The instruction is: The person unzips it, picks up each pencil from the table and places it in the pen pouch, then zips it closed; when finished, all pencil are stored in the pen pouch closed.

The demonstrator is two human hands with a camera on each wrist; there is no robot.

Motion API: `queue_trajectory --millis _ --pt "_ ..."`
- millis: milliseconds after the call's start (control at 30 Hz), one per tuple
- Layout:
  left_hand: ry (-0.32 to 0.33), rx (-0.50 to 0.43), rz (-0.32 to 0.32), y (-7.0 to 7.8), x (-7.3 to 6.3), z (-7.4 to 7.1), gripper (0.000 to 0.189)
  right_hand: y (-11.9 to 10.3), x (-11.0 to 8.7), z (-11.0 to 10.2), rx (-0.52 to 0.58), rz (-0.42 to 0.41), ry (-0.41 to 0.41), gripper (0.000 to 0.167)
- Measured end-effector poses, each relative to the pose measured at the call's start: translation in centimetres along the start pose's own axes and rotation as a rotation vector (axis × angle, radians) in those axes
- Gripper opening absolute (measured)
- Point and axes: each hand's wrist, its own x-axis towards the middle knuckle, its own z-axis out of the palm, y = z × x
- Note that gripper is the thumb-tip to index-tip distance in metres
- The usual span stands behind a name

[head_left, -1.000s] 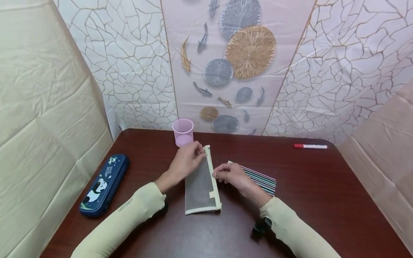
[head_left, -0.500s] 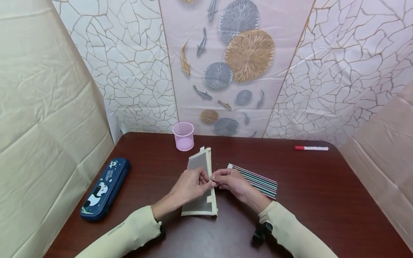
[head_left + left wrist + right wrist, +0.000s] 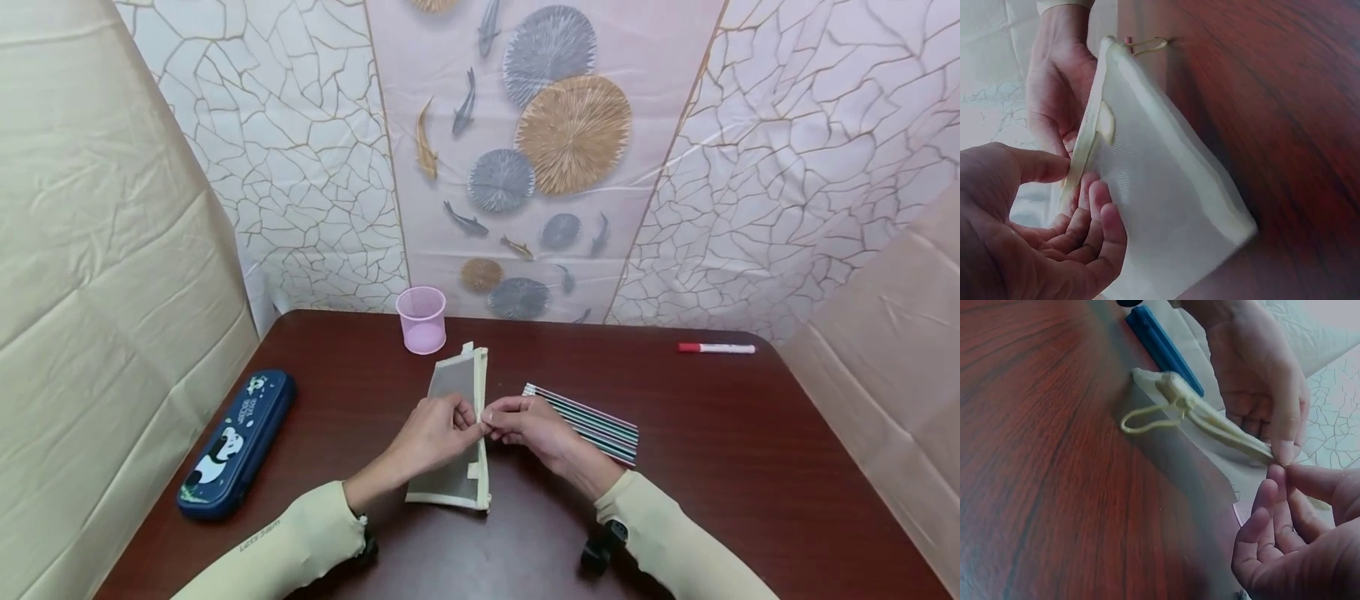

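A see-through mesh pouch with a cream zip edge stands tilted in the middle of the table. My left hand pinches that zip edge about halfway along, between thumb and index finger. From the other side, my right hand pinches the same edge, its fingertips against the left ones. In the left wrist view the mesh side hangs below the fingers. A cream cord loop hangs from one end of the zip in the right wrist view. What lies right under the fingertips is hidden.
Several striped pencils lie side by side, partly behind the right hand. A pink mesh cup stands at the back. On the left lies a blue panda pencil case; a red-capped marker lies at the far right.
My left hand has come from the far end of the zip edge to its middle, meeting the right hand. The pouch has tilted up, and its far tab now shows.
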Motion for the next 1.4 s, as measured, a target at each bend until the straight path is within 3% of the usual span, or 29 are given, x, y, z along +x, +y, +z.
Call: queue_trajectory --millis 200,333,467,700,767,867,1000,1267,1400 --pt "-0.099 -0.091 -0.087 -0.1 0.3 -0.9 0.006 -0.5 0.0 0.0 -0.082 -0.008 -0.004 0.014" --pt "-0.095 -0.095 -0.077 -0.1 0.2 -1.5 0.006 -0.8 -0.1 0.1 -0.131 -0.023 -0.006 0.017" --pt "0.022 0.079 -0.019 0.0 -0.2 -2.5 0.013 -0.9 -0.2 0.1 -0.221 -0.063 0.003 0.02" --pt "0.279 0.546 0.145 0.0 -0.9 -5.3 0.014 -0.8 -0.4 0.0 -0.32 -0.089 0.029 0.021" --pt "0.311 0.637 0.157 -0.1 -1.0 -6.0 0.015 -0.9 -0.5 0.0 -0.317 -0.085 0.029 0.018" --pt "0.291 0.695 0.127 -0.3 -1.1 -6.9 0.017 -1.0 -0.6 0.0 -0.319 -0.084 0.025 0.015" --pt "0.191 0.668 0.073 -0.5 -1.3 -8.2 0.021 -1.2 -0.6 0.0 -0.331 -0.085 0.037 0.015" --pt "0.043 0.419 -0.046 -1.1 -1.2 -11.0 0.022 -1.0 -0.6 -0.7 -0.348 -0.075 0.112 0.017" --pt "-0.021 0.329 -0.086 -1.2 -1.3 -11.6 0.019 -0.8 -0.5 -0.8 -0.358 -0.088 0.133 0.015"
